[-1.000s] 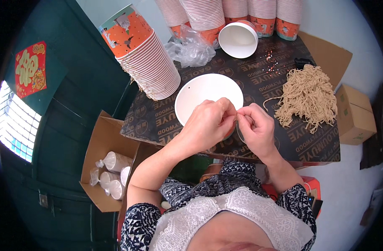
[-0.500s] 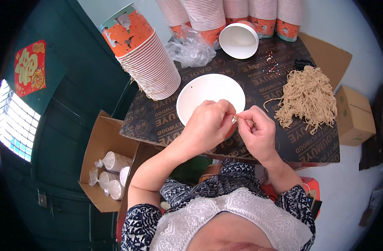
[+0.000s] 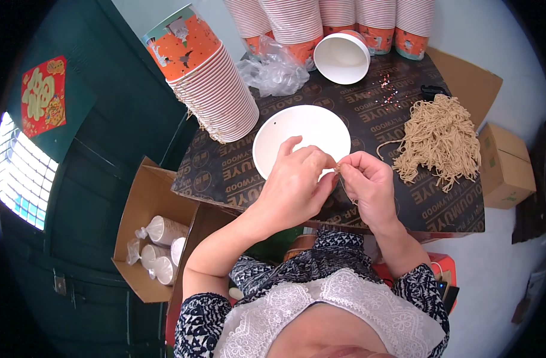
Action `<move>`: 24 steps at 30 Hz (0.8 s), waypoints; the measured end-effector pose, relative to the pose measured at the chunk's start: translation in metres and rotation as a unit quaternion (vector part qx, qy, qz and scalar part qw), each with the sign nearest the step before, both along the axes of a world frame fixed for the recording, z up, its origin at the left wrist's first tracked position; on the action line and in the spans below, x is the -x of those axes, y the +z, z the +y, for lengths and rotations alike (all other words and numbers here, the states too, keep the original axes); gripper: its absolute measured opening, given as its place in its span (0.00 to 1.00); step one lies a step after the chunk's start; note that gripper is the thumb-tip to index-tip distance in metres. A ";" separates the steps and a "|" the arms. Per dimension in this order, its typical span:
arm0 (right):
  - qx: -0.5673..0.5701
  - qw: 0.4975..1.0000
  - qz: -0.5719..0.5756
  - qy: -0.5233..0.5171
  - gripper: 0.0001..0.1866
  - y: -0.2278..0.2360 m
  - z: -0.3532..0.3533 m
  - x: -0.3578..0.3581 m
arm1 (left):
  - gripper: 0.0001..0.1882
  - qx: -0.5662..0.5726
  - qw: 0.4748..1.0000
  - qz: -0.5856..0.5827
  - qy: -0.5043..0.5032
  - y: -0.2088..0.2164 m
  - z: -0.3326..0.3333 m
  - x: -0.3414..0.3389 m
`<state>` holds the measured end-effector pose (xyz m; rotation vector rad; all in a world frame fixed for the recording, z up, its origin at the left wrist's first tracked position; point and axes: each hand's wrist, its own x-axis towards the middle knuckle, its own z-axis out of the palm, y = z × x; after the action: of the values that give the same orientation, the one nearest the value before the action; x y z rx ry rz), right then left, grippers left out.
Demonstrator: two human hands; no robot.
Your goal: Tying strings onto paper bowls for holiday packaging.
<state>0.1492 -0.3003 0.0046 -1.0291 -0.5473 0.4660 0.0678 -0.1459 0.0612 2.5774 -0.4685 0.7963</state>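
A white paper bucket point(image 3: 303, 128) stands near the table's front edge, its mouth facing up. A small dark hole shows in its far-left wall. My left hand point(image 3: 297, 182) reaches over the near rim, thumb and a finger closed on a tan cord with one other finger raised. Against its fingertips, my right hand point(image 3: 369, 184) pinches the same cord point(image 3: 348, 192), whose loose part hangs beneath the fingers. The fingers hide most of the cord and the near rim. Right of my hands lies a heap of tan cords point(image 3: 439, 140).
A leaning stack of nested buckets point(image 3: 219, 95) with cords along its side stands at the left. Behind are a crumpled plastic bag point(image 3: 276, 71), a bucket on its side point(image 3: 342, 58) and taller stacks point(image 3: 291, 21). An open carton point(image 3: 142, 209) with wrapped rolls sits lower left.
A finger of my left hand has lifted away from the others. My right hand has turned slightly, and more of the cord now hangs below its fingers.
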 end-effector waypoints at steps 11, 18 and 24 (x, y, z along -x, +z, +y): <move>0.036 0.997 -0.063 -0.040 0.07 0.003 0.000 0.002 | 0.05 -0.019 1.000 0.010 -0.001 0.002 -0.001 -0.003; 0.088 0.973 -0.179 -0.120 0.04 0.000 -0.008 0.005 | 0.04 0.081 0.994 0.071 -0.010 0.003 0.007 -0.002; 0.136 0.941 -0.261 -0.169 0.02 -0.008 -0.019 0.004 | 0.02 0.116 0.981 0.148 0.042 0.011 0.007 0.000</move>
<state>0.1456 -0.3188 -0.0034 -1.4962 -0.7703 -0.0508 0.0678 -0.1385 0.0722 2.4508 -0.1650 0.4516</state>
